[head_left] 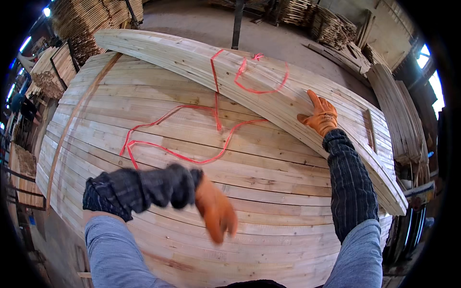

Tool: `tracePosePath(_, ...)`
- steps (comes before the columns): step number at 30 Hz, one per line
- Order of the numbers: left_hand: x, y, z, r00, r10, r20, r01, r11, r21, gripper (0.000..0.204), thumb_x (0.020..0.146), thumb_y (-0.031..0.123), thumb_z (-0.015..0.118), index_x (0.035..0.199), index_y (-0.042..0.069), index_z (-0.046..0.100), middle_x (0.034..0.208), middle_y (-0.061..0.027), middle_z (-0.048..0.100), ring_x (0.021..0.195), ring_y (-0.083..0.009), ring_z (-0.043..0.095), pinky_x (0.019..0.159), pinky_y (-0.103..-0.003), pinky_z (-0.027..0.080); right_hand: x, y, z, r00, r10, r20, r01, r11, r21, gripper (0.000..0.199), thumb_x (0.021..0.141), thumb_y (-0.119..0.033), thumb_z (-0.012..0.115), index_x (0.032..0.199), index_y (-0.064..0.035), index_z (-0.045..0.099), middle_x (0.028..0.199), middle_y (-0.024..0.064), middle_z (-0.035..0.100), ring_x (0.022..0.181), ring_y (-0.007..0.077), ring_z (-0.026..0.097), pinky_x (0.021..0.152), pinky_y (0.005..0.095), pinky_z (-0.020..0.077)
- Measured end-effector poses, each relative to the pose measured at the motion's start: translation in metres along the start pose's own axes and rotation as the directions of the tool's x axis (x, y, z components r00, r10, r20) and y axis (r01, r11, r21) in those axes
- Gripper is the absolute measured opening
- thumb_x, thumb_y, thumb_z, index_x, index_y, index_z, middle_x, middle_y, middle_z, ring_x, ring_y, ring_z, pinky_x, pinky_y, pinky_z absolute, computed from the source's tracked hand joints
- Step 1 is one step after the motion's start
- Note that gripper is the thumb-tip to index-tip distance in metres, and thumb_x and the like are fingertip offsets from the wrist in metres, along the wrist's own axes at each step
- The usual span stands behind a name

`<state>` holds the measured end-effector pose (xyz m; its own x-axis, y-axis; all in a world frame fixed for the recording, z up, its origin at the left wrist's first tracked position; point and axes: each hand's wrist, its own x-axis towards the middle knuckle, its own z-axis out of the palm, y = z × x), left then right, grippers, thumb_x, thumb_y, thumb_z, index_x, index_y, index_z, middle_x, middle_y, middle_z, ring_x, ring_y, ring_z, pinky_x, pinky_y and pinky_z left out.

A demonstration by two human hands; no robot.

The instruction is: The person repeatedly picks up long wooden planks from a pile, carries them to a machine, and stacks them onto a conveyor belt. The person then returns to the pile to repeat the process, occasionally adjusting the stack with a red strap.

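Note:
A long bundle of pale wooden boards point(165, 54) lies slantwise across a broad layer of planks point(273, 192). My right hand point(321, 116), in an orange work glove, rests on top of the bundle with its fingers apart. Red plastic twine point(214, 72) passes over the bundle, and a loop lies on its top. More of that twine trails loosely over the planks. Above the near planks hangs my left hand point(217, 213), also in an orange glove. Its fingers point down and are smeared by motion, so their hold cannot be made out.
A brown strip point(72, 115) crosses the planks at the left. Lumber stacks point(89, 21) stand at the back left, and others point(331, 29) at the back right. Upright boards point(396, 115) lean at the right. A dark post point(237, 24) rises behind the bundle.

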<state>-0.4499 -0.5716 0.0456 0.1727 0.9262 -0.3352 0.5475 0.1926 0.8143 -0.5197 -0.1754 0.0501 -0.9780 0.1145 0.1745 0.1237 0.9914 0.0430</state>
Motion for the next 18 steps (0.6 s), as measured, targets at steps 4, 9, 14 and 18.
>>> tracePosePath(4, -0.022, -0.113, -0.074, 0.412, -0.177, -0.894, 0.201, 0.974, -0.1, 0.036, 0.088, 0.024, 0.074, 0.12, 0.007, 0.072, 0.102, -0.0132, 0.076, 0.092, -0.0272, 0.072, 0.083, -0.04, 0.057, 0.001, -0.002, 0.003, 1.0, 0.004, 0.012, -0.004, 1.0, -0.02, 0.104, 0.07, -0.06, 0.085, 0.159, -0.0269, 0.043, 0.143, 0.0111, 0.06, 0.136, 0.0313, 0.055, 0.115, 0.0453, 0.04)
tracePosePath(9, -0.015, -0.205, -0.168, -0.474, -0.179, -0.862, 0.368, 0.85, -0.378, 0.034, 0.089, 0.021, 0.067, 0.116, 0.003, 0.073, 0.107, -0.0216, 0.076, 0.099, -0.0325, 0.073, 0.089, -0.04, 0.057, 0.005, -0.008, 0.001, 0.999, -0.025, -0.022, 0.025, 1.0, 0.018, 0.104, 0.069, -0.061, 0.086, 0.159, -0.0273, 0.044, 0.141, 0.0107, 0.061, 0.135, 0.0306, 0.055, 0.116, 0.0461, 0.0398)
tracePosePath(14, 0.066, -0.222, -0.205, -0.756, -0.341, -0.558, 0.052, 0.819, -0.571, 0.034, 0.088, 0.023, 0.065, 0.11, -0.003, 0.073, 0.105, -0.0228, 0.076, 0.099, -0.033, 0.072, 0.089, -0.04, 0.055, -0.002, 0.001, 0.001, 1.0, 0.015, -0.023, -0.015, 1.0, 0.01, 0.103, 0.068, -0.061, 0.086, 0.157, -0.0275, 0.046, 0.14, 0.0114, 0.062, 0.134, 0.0309, 0.056, 0.116, 0.0471, 0.0398)
tracePosePath(18, 0.05, -0.257, -0.207, -0.601, -0.424, -0.678, -0.054, 0.868, -0.494, 0.025, 0.092, 0.017, 0.064, 0.107, 0.0, 0.073, 0.097, -0.0141, 0.076, 0.082, -0.0279, 0.068, 0.078, -0.038, 0.054, -0.003, 0.008, 0.003, 0.999, 0.035, 0.002, -0.035, 0.999, 0.002, 0.102, 0.069, -0.061, 0.086, 0.157, -0.0282, 0.047, 0.139, 0.0114, 0.062, 0.135, 0.0307, 0.055, 0.117, 0.0475, 0.039)
